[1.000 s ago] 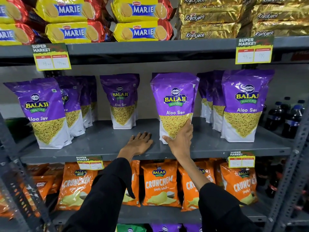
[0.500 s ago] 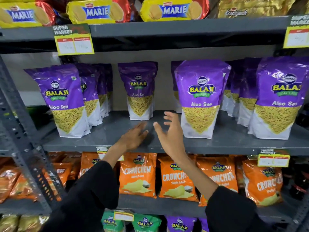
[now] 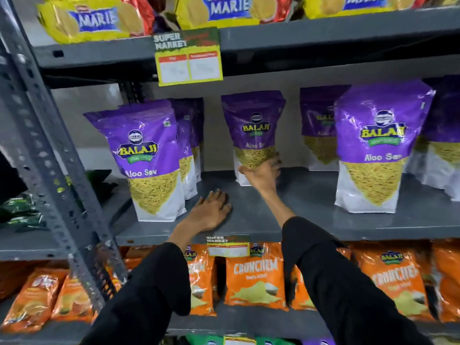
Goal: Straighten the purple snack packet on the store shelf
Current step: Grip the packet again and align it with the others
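A purple Balaji Aloo Sev packet (image 3: 252, 125) stands upright toward the back of the grey middle shelf (image 3: 311, 220). My right hand (image 3: 261, 174) reaches in and grips its lower front, covering the packet's bottom. My left hand (image 3: 211, 212) lies flat, palm down, on the shelf near its front edge, left of my right arm, holding nothing. Both arms wear black sleeves.
More purple packets stand on the same shelf: one front left (image 3: 146, 158), one front right (image 3: 375, 148), others behind. Orange Crunchem bags (image 3: 255, 277) fill the shelf below, yellow Marie packs (image 3: 94, 19) the one above. A grey slotted upright (image 3: 49, 145) crosses the left side.
My right hand let go of the front right packet, moved left and back, and took hold of the rear middle packet. The view shifted left. My left hand stayed flat on the shelf.
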`<control>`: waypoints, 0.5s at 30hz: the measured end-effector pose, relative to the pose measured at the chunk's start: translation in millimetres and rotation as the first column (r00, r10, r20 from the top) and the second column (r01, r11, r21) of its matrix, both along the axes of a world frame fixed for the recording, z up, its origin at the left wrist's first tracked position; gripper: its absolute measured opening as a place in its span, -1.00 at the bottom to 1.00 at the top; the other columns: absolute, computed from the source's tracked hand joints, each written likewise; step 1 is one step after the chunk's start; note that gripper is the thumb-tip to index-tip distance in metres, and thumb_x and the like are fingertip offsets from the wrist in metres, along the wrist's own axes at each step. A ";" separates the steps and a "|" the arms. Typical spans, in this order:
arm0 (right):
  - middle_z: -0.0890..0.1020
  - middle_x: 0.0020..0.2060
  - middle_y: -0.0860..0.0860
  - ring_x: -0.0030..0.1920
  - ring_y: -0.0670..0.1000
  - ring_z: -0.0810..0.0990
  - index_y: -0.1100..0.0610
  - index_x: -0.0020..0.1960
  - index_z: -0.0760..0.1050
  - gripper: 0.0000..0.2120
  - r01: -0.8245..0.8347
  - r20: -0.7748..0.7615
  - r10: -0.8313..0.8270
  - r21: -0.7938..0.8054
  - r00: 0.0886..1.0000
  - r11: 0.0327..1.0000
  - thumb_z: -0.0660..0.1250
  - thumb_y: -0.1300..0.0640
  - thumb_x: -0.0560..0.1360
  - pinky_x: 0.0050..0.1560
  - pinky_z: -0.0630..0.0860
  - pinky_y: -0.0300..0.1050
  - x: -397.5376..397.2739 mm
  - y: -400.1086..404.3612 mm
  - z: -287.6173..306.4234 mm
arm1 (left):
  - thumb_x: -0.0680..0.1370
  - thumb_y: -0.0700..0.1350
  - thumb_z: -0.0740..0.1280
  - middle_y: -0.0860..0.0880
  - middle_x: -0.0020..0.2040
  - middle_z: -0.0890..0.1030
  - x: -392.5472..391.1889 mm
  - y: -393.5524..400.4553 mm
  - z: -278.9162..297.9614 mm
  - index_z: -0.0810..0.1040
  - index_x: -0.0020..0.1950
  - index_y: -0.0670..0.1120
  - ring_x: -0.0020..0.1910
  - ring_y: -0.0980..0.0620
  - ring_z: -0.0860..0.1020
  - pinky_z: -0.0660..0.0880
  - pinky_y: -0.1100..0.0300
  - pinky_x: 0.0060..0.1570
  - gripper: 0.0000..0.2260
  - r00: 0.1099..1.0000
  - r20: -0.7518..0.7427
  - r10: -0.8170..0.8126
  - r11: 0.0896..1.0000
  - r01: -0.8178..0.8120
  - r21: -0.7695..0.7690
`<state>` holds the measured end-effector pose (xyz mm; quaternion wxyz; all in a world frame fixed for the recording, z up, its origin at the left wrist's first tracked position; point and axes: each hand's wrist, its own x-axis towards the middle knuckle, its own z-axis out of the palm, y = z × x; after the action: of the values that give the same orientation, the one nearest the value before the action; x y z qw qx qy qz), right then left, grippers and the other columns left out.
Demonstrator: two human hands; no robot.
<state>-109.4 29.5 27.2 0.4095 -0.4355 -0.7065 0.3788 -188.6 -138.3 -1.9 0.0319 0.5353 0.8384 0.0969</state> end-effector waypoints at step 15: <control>0.29 0.49 0.26 0.48 0.32 0.30 0.22 0.60 -0.07 0.30 0.181 0.069 -0.181 0.013 0.981 0.983 0.68 -0.12 0.17 0.36 0.35 0.35 -7.6 -16.4 13.1 | 0.69 0.09 -0.10 -0.08 0.67 -0.03 -3.7 1.9 -4.5 -0.03 0.64 -0.11 0.65 -0.07 -0.07 -0.11 -0.12 0.60 -0.45 0.999 -0.051 -0.019 1.000 0.018 -0.025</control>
<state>-116.9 13.1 40.3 0.4187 -0.5097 -0.6790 0.3222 -192.3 -136.4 -6.4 0.0181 0.5448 0.8352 0.0727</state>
